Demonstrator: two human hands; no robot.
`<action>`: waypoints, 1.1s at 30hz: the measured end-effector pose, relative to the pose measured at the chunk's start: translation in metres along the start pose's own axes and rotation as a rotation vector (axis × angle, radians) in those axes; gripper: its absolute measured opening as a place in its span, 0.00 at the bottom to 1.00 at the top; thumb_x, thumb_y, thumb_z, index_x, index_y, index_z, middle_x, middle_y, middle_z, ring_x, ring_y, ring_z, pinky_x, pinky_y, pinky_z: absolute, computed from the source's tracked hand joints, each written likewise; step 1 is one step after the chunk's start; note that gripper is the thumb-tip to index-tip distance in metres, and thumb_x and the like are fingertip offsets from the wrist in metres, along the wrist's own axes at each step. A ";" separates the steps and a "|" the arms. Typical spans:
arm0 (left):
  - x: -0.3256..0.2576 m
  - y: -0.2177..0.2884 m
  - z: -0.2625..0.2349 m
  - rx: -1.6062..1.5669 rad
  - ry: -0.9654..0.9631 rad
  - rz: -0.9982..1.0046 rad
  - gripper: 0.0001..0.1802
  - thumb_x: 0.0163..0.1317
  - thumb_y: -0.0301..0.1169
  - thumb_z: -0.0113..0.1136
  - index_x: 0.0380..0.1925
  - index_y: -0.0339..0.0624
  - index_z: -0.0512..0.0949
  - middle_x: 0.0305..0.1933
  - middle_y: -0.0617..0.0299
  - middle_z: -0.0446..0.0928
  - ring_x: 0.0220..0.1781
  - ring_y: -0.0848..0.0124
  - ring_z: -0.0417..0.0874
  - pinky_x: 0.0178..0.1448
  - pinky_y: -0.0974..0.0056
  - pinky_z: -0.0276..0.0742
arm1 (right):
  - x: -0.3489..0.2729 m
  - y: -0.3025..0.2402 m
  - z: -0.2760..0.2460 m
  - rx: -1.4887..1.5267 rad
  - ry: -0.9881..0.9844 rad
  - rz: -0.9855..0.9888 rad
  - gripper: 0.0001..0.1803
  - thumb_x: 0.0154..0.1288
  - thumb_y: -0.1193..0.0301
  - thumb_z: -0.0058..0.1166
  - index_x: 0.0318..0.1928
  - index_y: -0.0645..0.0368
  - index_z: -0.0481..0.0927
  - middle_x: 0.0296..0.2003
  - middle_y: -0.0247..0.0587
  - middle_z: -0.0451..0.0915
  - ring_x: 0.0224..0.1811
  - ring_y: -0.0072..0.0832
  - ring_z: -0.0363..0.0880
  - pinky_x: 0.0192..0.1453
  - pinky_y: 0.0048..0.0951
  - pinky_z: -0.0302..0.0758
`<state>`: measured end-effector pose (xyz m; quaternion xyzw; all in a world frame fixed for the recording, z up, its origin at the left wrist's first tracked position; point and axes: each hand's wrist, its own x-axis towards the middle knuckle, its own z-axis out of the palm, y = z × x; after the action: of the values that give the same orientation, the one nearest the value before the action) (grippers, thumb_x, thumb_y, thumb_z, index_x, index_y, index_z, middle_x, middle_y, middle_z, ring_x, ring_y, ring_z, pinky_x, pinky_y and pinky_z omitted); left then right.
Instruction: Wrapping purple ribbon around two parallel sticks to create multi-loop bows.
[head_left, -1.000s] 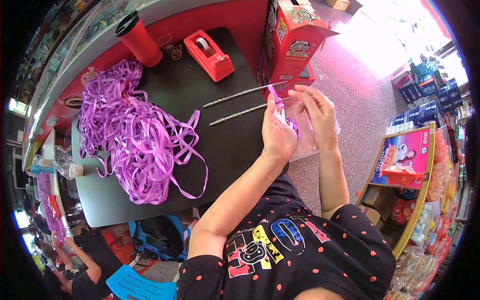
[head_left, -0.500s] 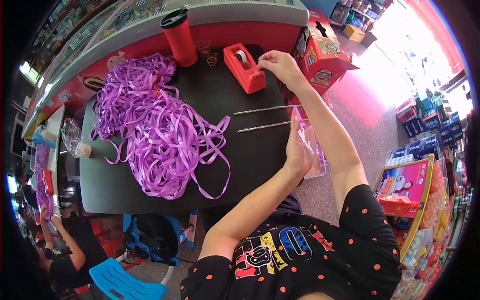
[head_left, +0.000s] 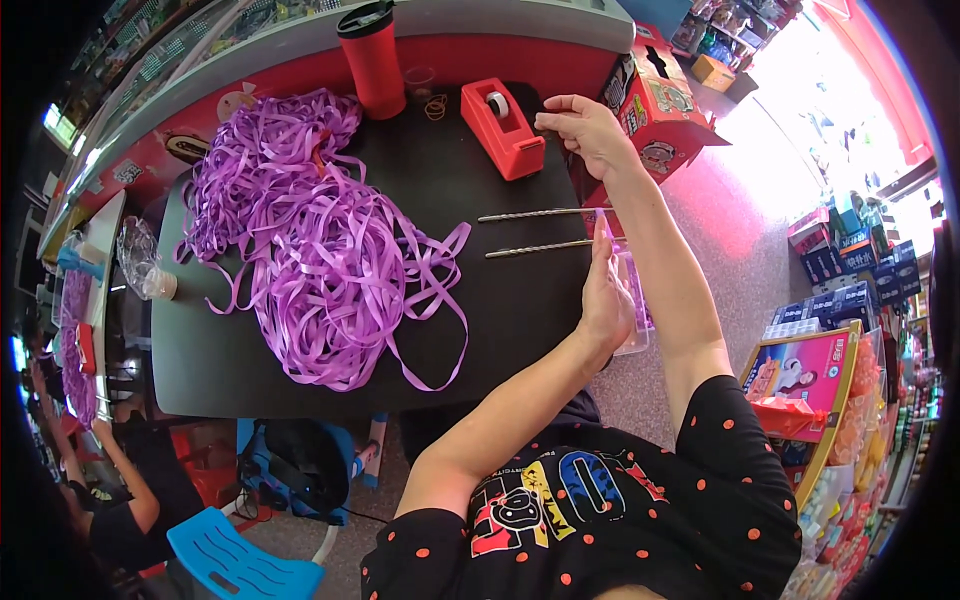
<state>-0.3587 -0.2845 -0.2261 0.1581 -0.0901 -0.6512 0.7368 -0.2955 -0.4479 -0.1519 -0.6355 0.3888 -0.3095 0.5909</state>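
My right hand point(head_left: 585, 130) reaches to the cutter end of a red tape dispenser point(head_left: 502, 128) at the back of the black table point(head_left: 230, 360). Its thumb and finger are pinched there, apparently on the clear tape end. My left hand point(head_left: 606, 290) stands on edge at the table's right rim and grips a clear plastic packet point(head_left: 636, 300) with something purple inside. Two thin twisted metal rods point(head_left: 535, 214) point(head_left: 540, 247) lie side by side just beyond the left hand. A big loose heap of purple ribbon point(head_left: 300, 220) covers the left half of the table.
A red tumbler point(head_left: 372, 60) and some rubber bands point(head_left: 435, 105) stand at the back. A red cardboard box point(head_left: 662, 100) sits right of the table. A glass dish point(head_left: 140, 262) is at the left, another person point(head_left: 130, 480) and a blue chair point(head_left: 240, 560) below. Goods shelves line the right.
My right hand left the packet and reached up to the tape dispenser. The left hand stayed at the table's right edge with the packet. The view shifted.
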 end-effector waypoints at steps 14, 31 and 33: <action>-0.003 0.007 0.008 -0.224 -0.035 0.001 0.30 0.71 0.50 0.41 0.69 0.54 0.54 0.68 0.66 0.57 0.69 0.70 0.59 0.71 0.60 0.55 | -0.018 0.037 -0.004 0.054 -0.068 0.091 0.09 0.57 0.73 0.64 0.36 0.63 0.78 0.30 0.37 0.82 0.22 0.11 0.71 0.22 0.11 0.57; -0.004 0.005 0.005 -0.082 0.109 -0.038 0.37 0.70 0.53 0.38 0.73 0.55 0.41 0.78 0.58 0.32 0.78 0.63 0.33 0.75 0.53 0.25 | -0.016 0.017 -0.003 -0.660 -0.018 -0.297 0.08 0.51 0.75 0.61 0.32 0.67 0.81 0.24 0.42 0.83 0.29 0.24 0.83 0.39 0.24 0.77; -0.002 0.001 0.002 -0.043 0.102 -0.056 0.36 0.70 0.52 0.38 0.73 0.58 0.42 0.78 0.59 0.32 0.78 0.63 0.32 0.74 0.51 0.23 | -0.026 0.022 -0.014 -0.508 -0.059 -0.248 0.11 0.53 0.75 0.60 0.37 0.68 0.79 0.26 0.42 0.84 0.30 0.24 0.83 0.40 0.24 0.77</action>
<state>-0.3586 -0.2822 -0.2240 0.1776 -0.0340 -0.6644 0.7252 -0.3241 -0.4325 -0.1709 -0.8145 0.3561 -0.2535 0.3814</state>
